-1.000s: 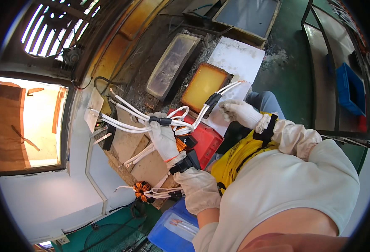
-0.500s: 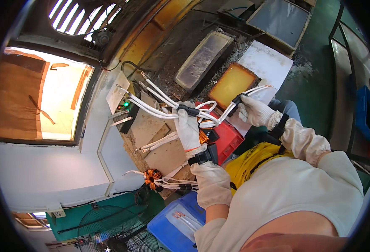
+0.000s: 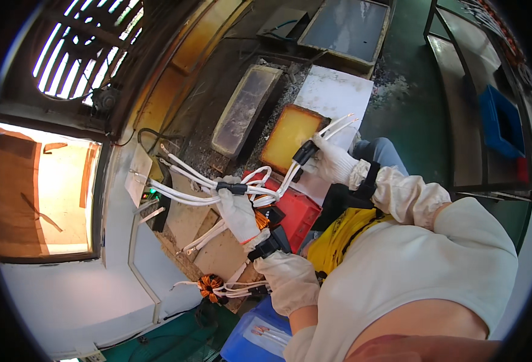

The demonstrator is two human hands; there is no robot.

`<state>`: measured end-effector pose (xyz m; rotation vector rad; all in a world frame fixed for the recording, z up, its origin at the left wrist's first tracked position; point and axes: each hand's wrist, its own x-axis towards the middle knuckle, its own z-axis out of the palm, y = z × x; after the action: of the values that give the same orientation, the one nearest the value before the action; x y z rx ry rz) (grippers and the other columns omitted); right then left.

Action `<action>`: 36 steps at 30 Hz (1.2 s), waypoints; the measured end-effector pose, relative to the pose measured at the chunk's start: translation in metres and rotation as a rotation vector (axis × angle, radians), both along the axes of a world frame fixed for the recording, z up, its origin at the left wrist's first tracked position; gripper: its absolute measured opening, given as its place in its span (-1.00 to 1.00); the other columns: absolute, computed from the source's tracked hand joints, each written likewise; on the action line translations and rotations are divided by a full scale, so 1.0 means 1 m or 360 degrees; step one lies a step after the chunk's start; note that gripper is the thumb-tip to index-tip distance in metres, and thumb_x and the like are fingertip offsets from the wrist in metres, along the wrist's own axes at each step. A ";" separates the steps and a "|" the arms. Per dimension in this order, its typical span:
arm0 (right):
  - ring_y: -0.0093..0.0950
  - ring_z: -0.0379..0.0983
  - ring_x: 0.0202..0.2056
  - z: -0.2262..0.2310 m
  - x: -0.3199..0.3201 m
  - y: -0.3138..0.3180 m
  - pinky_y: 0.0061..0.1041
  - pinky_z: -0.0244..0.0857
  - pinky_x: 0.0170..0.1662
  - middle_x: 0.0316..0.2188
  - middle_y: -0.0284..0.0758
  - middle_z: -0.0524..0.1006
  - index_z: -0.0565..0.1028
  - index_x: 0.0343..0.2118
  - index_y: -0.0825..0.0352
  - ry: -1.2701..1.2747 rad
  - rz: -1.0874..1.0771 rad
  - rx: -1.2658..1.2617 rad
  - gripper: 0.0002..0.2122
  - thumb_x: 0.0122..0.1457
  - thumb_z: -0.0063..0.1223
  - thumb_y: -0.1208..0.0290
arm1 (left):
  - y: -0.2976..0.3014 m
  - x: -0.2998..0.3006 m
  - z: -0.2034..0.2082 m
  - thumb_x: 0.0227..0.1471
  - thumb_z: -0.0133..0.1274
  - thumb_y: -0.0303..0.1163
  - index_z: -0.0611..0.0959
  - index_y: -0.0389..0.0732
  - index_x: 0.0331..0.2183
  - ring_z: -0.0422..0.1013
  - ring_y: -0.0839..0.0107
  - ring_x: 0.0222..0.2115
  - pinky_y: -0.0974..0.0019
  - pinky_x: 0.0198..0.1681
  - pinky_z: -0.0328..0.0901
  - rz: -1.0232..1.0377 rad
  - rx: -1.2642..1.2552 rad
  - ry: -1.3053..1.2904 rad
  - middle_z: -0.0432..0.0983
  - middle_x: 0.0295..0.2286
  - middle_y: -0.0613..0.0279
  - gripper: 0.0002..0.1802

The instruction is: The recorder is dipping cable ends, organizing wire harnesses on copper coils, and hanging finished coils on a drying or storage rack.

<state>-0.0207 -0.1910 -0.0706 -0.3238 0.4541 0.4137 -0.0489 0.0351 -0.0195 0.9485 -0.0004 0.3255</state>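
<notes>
Both hands wear white knit gloves and hold one bundle of white cables (image 3: 188,196). My left hand (image 3: 237,212) is closed around the bundle beside a black sleeve (image 3: 232,188); lug-ended leads stick out past it to the left. My right hand (image 3: 333,161) grips the bundle at another black sleeve (image 3: 305,152), with bare copper-coloured ends (image 3: 349,117) pointing up and right. Between the hands the cables loop over. An orange copper-wound coil (image 3: 261,219), partly hidden, hangs beside my left hand. Just beyond my right hand lies a rectangular pan of amber material (image 3: 293,137).
A red plastic box (image 3: 293,212) sits below the cables. On the board bench, another copper coil with white leads (image 3: 210,288) lies near a blue bin (image 3: 248,335). Farther off are a long grey-topped block (image 3: 246,110), a white board (image 3: 332,93) and a grey-surfaced tank (image 3: 344,29).
The view has shifted, so the bench sits lower and farther left. My right hand has tilted the bare cable ends more upward above the amber pan's edge. Both hands keep their hold.
</notes>
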 end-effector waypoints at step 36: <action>-0.57 0.32 -0.74 0.009 -0.010 -0.054 -0.60 0.20 -0.67 -0.69 -0.35 0.43 0.42 -0.45 0.32 -0.0690 0.0888 -0.1573 -0.80 0.13 -0.14 0.28 | -0.001 -0.003 0.003 0.05 0.01 -0.33 0.36 -0.24 -0.12 0.31 0.40 -0.27 0.33 -0.18 0.27 -0.0119 -0.0027 0.0018 0.36 -0.29 0.19 -0.64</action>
<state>-0.0302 -0.2454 -0.0619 -1.4903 0.0975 0.6196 -0.0523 0.0342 -0.0168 0.9313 -0.0227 0.2505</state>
